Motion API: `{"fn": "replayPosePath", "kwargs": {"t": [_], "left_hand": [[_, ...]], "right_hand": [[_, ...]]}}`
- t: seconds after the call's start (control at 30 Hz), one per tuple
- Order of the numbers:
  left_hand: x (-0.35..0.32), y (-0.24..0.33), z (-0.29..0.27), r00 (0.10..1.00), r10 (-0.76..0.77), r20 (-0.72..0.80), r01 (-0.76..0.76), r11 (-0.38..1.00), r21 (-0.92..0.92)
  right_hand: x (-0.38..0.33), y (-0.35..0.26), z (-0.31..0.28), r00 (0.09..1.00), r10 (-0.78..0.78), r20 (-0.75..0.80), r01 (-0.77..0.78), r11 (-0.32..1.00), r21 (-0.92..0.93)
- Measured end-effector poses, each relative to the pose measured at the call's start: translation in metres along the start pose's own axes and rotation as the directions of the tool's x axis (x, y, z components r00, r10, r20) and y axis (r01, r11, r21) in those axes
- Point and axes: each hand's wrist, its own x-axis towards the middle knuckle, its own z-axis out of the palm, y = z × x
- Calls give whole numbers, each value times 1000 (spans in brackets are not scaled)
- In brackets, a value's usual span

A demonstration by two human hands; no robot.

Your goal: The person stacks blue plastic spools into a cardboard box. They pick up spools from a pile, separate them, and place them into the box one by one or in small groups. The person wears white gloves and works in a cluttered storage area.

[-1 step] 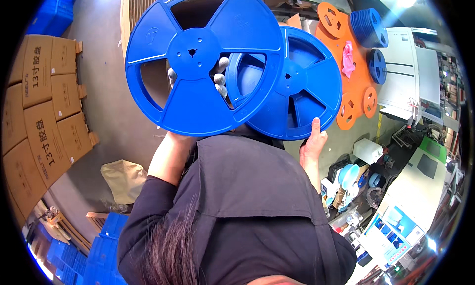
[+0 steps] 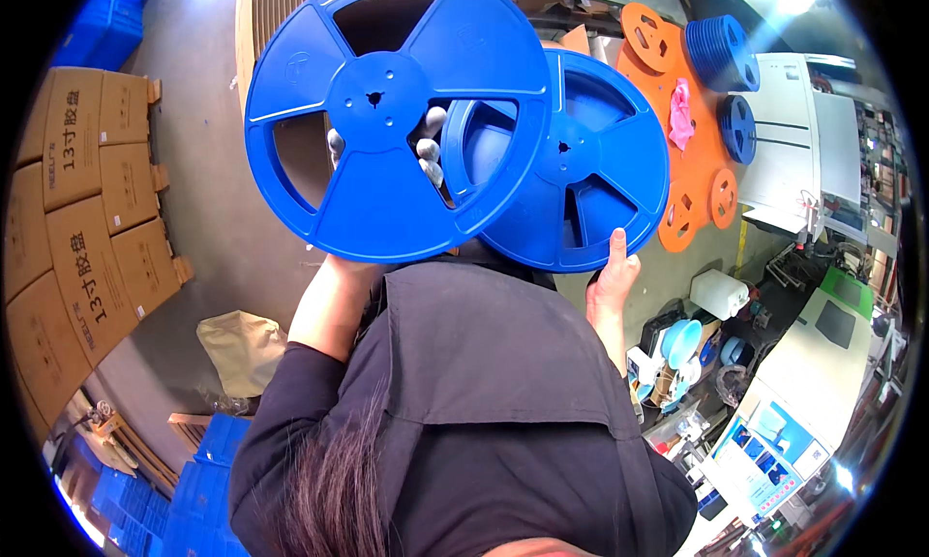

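"Where are the reels?"

"Both are held up in front of the body. The large round blue plastic reel (image 2: 377, 209) is on the left and laps over the near side of the second blue plastic reel (image 2: 600, 117), on the right."

"And the left hand (image 2: 428, 150)?"

"Mostly hidden behind the left reel. Its fingertips, in silvery-white covers, show through one window and its thumb through another, so they're well apart, but I can't tell whether they pinch anything. The right hand (image 2: 612, 284) has its thumb laid over the right reel's lower outer edge, pinching that rim; its other fingers are out of sight."

"How much room around the edges?"

"The left reel runs to the top of the view, and its lower edge comes right up to the dark cloth apron (image 2: 498, 334). Leftward there's a broad strip of smooth grey floor (image 2: 203, 209), as far as the stacked brown cardboard cartons (image 2: 87, 204). A slumped beige bag (image 2: 242, 352) sits on that strip, below the reel."

"To the right?"

"Tighter. The right reel's outer edge overlaps the orange tabletop (image 2: 704, 165) in view; I can't tell whether they touch. Flat orange discs (image 2: 680, 218), a crumpled pink cloth (image 2: 681, 117) and stacked blue discs (image 2: 721, 54) take up much of it."
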Motion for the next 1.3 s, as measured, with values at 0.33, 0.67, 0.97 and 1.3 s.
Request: {"fn": "replayPosePath", "kwargs": {"t": [0.33,0.67,0.97,1.3], "left_hand": [[-36,61,12,979,174,109,-196,949,249],[-38,61,19,922,388,6,-318,745,587],[-21,32,26,953,256,160,-302,803,514],[-39,50,9,917,399,-12,-350,819,455]], "right_hand": [[-2,9,-13,1000,-3,-1,3,998,66],[-3,-4,5,998,-59,-5,59,998,25],[4,4,7,998,-22,-56,21,1000,-18],[-1,6,3,1000,17,5,-18,999,31]]}}
